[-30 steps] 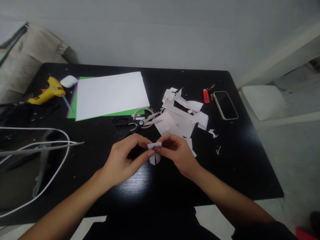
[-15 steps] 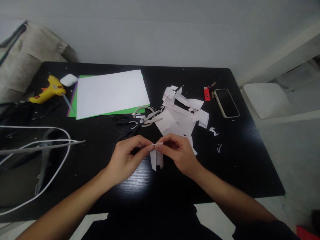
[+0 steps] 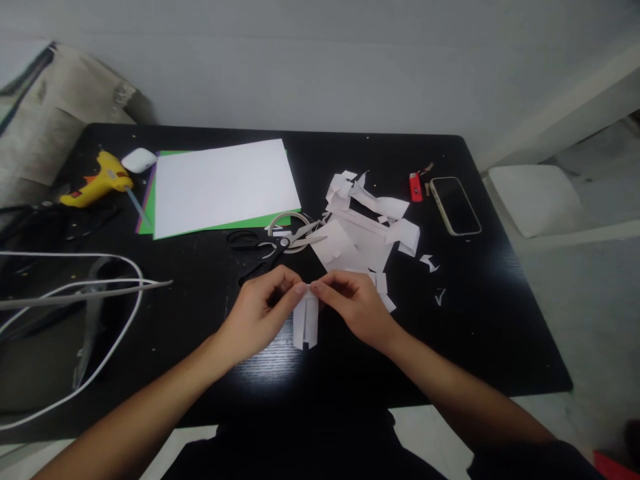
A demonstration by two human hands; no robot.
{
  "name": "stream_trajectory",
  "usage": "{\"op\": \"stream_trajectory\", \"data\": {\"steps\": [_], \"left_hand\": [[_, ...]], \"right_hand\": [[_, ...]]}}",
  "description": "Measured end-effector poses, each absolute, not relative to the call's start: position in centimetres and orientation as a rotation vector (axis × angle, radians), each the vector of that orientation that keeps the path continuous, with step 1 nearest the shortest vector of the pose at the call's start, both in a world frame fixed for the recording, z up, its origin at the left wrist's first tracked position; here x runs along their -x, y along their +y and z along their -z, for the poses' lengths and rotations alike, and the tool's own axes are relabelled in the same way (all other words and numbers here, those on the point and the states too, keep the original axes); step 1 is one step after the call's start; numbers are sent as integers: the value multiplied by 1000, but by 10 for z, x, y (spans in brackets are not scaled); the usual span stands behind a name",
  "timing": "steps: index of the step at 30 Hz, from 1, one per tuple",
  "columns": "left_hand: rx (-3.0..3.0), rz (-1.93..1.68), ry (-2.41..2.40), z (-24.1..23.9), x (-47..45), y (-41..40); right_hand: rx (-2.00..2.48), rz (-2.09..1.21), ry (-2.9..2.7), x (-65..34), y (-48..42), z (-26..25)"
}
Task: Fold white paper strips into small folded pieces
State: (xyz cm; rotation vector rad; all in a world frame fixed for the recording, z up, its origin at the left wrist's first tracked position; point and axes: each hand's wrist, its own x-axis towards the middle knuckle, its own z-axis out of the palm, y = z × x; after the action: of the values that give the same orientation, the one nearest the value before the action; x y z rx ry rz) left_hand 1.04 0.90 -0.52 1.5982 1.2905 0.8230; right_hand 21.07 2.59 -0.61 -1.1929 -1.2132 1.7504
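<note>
A small folded white paper piece (image 3: 305,323) hangs between my hands above the near part of the table. Its top edge is pinched by my left hand (image 3: 263,310), thumb and forefinger closed on the left corner. At the right corner my right hand (image 3: 360,307) pinches the same edge, its fingers curled. The lower end of the paper shows a slit and a small notch. Just beyond my hands lie black-handled scissors (image 3: 284,243), blades spread, with their tips over a heap of cut white paper scraps (image 3: 367,233).
White paper (image 3: 225,187) lies on green sheets (image 3: 250,223) at the back left, near a yellow glue gun (image 3: 97,183) and a white case (image 3: 139,160). A tape roll (image 3: 277,220) sits by the scissors. A red lighter (image 3: 415,187) and phone (image 3: 455,205) are right; white cables (image 3: 135,300) left.
The folded paper has swung slightly left and now hangs straighter, its front facing me more. Both hands still pinch its top edge, with the left hand's fingers slightly higher.
</note>
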Motion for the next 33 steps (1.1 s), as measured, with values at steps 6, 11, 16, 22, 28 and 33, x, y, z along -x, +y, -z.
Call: {"op": "stream_trajectory", "data": {"steps": [6, 11, 16, 22, 28, 33], "left_hand": [[-1514, -832, 1233, 5, -12, 10], [-1439, -843, 1215, 4, -11, 12], [-1403, -826, 1189, 4, -12, 12], [-1378, -883, 1214, 9, -12, 10], [-1554, -893, 1297, 13, -9, 10], [-1775, -892, 1319, 10, -8, 9]], "right_hand": [[1181, -1741, -1227, -209, 23, 11], [1162, -1698, -1231, -208, 23, 13], [1120, -1627, -1185, -209, 23, 15], [1139, -1570, -1253, -210, 20, 16], [1034, -1049, -1630, -211, 17, 16], [1044, -1010, -1669, -213, 19, 13]]}}
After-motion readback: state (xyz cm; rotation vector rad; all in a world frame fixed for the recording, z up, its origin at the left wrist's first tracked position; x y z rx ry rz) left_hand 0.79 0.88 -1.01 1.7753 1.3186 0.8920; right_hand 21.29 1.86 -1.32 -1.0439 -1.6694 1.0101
